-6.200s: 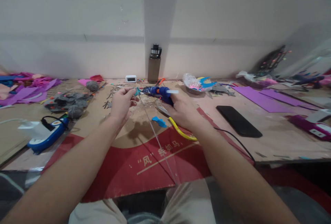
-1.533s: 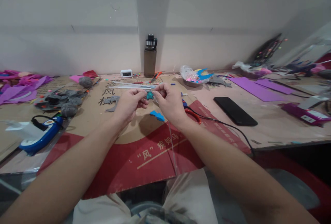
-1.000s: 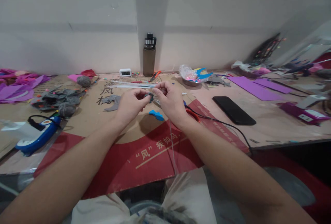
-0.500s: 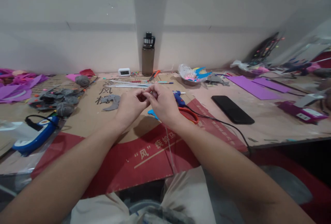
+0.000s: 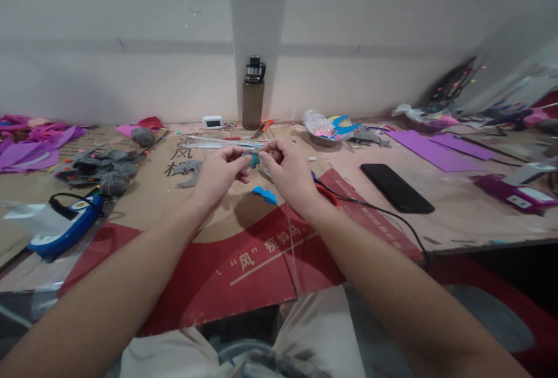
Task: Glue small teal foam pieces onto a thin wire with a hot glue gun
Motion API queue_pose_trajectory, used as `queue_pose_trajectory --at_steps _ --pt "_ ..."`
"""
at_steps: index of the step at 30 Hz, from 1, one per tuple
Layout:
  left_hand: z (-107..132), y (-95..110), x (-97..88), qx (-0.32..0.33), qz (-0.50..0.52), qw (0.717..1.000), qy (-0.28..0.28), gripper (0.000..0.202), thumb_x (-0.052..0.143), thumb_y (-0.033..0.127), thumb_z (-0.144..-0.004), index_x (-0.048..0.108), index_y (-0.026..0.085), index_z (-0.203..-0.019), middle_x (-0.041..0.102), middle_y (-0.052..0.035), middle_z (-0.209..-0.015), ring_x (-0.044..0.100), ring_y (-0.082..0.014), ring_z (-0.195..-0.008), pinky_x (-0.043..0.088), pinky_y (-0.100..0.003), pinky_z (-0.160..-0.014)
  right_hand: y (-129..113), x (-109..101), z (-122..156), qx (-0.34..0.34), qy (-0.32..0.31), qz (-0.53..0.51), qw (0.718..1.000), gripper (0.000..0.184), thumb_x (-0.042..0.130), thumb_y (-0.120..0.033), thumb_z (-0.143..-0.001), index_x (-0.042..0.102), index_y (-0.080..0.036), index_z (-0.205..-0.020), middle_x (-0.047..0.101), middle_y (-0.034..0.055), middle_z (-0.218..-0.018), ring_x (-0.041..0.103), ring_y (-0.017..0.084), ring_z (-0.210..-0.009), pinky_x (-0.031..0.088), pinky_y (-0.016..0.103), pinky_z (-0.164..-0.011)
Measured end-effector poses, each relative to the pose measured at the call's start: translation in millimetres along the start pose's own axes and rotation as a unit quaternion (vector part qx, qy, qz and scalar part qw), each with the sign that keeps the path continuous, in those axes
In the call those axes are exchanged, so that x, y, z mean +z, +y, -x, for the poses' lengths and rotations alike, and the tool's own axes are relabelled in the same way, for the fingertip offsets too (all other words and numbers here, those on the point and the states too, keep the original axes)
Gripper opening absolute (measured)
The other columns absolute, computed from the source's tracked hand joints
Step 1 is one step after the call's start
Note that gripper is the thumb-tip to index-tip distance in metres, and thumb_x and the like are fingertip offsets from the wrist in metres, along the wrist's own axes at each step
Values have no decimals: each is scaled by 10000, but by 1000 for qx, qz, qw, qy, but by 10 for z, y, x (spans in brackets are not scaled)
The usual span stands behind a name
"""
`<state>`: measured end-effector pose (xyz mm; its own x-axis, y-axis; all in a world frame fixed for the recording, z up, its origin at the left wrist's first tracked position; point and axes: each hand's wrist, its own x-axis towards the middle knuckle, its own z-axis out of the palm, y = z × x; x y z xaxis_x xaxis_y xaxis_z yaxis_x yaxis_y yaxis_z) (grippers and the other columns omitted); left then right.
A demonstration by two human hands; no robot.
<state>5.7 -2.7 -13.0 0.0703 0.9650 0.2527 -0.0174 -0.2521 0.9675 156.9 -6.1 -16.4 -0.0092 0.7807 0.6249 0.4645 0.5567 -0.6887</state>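
Between both hands, over the cardboard, is a small teal piece with a wavy edge (image 5: 253,161); its material is too small to make out. My left hand (image 5: 220,173) pinches it between thumb and fingers from one side. On the other side, the fingertips of my right hand (image 5: 285,171) are closed on it too. A bright blue cut-out piece (image 5: 265,195) lies on the cardboard (image 5: 209,215) just below the hands. Grey cut-out pieces (image 5: 188,172) rest left of my left hand. Behind my right hand, a red-orange handle loop (image 5: 328,194) is partly hidden.
A black phone (image 5: 396,188) and a cable lie to the right. Further off are a bottle (image 5: 253,96), a small white clock (image 5: 213,122), a bowl of scraps (image 5: 325,138) and purple sheets (image 5: 431,150). At left are grey scraps (image 5: 93,168) and a blue power strip (image 5: 70,229).
My hands have drawn slightly apart, so the teal piece between them now shows. The blue cut-out is more uncovered, and the view has shifted a little.
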Motion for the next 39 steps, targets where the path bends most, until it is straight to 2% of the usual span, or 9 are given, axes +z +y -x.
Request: queue_pose_trajectory --at_steps 9,12,19,24,31,36,39 --pt "18 36 17 -11 25 999 26 190 720 295 -699 640 139 -773 596 -8 -671 524 -82 -530 458 -209 -458 -5 28 25 -38 9 23 999 50 573 -225 -796 582 -189 -761 465 -18 -675 418 126 -653 333 275 -648" --pt "24 48 34 -15 32 999 38 180 720 277 -688 622 143 -757 585 1 -663 525 -80 -525 462 -209 -458 -18 41 24 -6 6 -5 1000 73 590 -250 -780 581 -191 -738 450 -24 -644 411 123 -637 328 271 -626" --pt "36 53 73 -18 35 998 52 157 697 241 -687 580 148 -733 562 17 -620 551 -90 -501 516 -253 -511 31 125 -17 152 -17 -140 978 164 608 -311 -724 528 -187 -651 395 -61 -546 344 89 -535 275 249 -518" --pt "42 15 77 -7 16 999 50 162 682 248 -697 554 162 -747 584 18 -623 601 -116 -532 544 -275 -549 61 173 -12 174 -4 -177 969 208 627 -315 -681 472 -194 -610 408 -70 -550 356 81 -538 293 239 -526" --pt "50 3 96 0 28 999 44 161 676 233 -690 543 166 -751 597 18 -651 610 -119 -541 543 -277 -555 71 181 -12 181 2 -182 966 207 625 -309 -670 477 -186 -595 437 -68 -559 375 78 -552 311 239 -544" --pt "73 39 95 -31 64 997 30 162 682 233 -674 548 174 -743 593 27 -634 607 -118 -551 525 -257 -548 75 192 -21 184 2 -199 963 241 641 -329 -666 460 -196 -579 415 -68 -539 350 77 -533 287 231 -511" --pt "71 43 89 -51 99 993 27 181 694 233 -661 551 174 -755 613 23 -663 613 -117 -555 513 -245 -537 48 177 -25 222 -9 -248 943 275 665 -341 -655 440 -204 -578 380 -77 -514 301 66 -484 238 225 -461"
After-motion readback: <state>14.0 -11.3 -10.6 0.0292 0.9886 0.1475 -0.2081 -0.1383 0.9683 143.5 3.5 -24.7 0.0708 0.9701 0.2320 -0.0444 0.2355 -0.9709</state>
